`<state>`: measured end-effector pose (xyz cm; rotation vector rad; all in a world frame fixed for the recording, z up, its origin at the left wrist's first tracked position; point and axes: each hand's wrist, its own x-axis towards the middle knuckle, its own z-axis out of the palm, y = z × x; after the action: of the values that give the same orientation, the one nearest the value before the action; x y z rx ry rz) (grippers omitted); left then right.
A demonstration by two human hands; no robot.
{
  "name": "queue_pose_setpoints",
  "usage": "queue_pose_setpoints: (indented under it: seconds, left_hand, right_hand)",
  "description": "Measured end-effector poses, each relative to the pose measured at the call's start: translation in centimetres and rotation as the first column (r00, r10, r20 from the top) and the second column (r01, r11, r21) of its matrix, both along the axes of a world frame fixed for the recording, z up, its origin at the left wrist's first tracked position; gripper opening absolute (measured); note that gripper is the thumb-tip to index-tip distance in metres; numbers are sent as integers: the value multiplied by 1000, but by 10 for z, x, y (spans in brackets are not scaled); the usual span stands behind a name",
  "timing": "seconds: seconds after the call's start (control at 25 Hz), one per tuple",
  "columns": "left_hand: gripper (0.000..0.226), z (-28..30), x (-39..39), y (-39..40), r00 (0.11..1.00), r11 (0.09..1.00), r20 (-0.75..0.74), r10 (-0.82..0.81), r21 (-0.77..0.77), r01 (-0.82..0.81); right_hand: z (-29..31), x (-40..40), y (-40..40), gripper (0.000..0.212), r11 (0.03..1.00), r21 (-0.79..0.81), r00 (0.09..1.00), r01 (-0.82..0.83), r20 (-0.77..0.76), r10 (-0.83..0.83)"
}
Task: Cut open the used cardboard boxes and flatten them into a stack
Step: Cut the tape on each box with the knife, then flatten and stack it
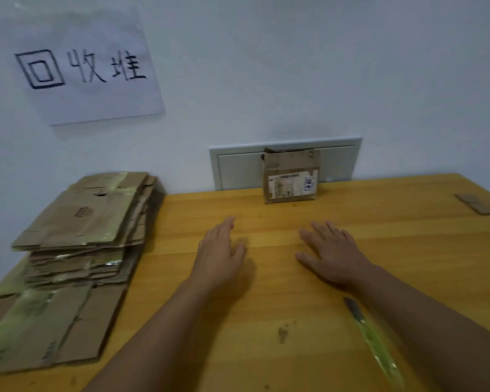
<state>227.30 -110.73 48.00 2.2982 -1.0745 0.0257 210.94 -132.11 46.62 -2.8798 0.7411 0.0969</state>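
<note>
Reaching toward the box (pixel 291 176), left hand (pixel 219 251) and right hand (pixel 333 254) are held spread, empty; knife (pixel 371 335) is left aside.

This looks like a plain back room or sorting corner set up for recycling cardboard, not a kitchen or shop floor. A handwritten paper sign (pixel 79 66) taped to the bare white wall (pixel 323 66) at eleven o'clock reads "回收堆", recycling pile, and under it, at nine o'clock, lies a stack of flattened boxes (pixel 77 244) on a wooden table (pixel 379 236). At twelve o'clock a small used box (pixel 291 176) stands before a grey wall panel (pixel 238 165), and a green utility knife (pixel 374 340) lies at five o'clock.
</note>
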Motion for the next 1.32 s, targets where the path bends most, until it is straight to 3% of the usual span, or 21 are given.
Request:
queue_pose_setpoints:
  seconds: [0.08, 0.36, 0.64, 0.76, 0.92, 1.32]
  left_hand:
    - [62, -5, -4, -32, 998, 1000, -65, -23, 1, 23]
    - [67, -12, 24, -126, 980, 994, -196, 35, -90, -54]
    - [93, -21, 53, -183, 949, 944, -304, 78, -285, -169]
    - [77, -22, 60, -197, 934, 903, -354, 53, -381, -196]
    - [60, -21, 66, -205, 916, 901, -393, 77, -366, -233]
    - [48, -12, 31, -142, 956, 865, -268, 118, -445, -232]
  right_hand:
    - [-9, -13, -13, 72, 999, 43, 999, 18, -34, -16]
    - [-28, -14, -16, 83, 999, 6, 990, 51, 129, -51]
    - [-32, -13, -18, 82, 998, 4, 982, 60, 178, -60]
    - [-33, -13, -18, 82, 998, 4, 983, 62, 174, -61]
    - [-32, -13, -17, 82, 999, 8, 985, 51, 165, -52]
    - [-29, -16, -19, 78, 998, 30, 973, 51, 222, -56]
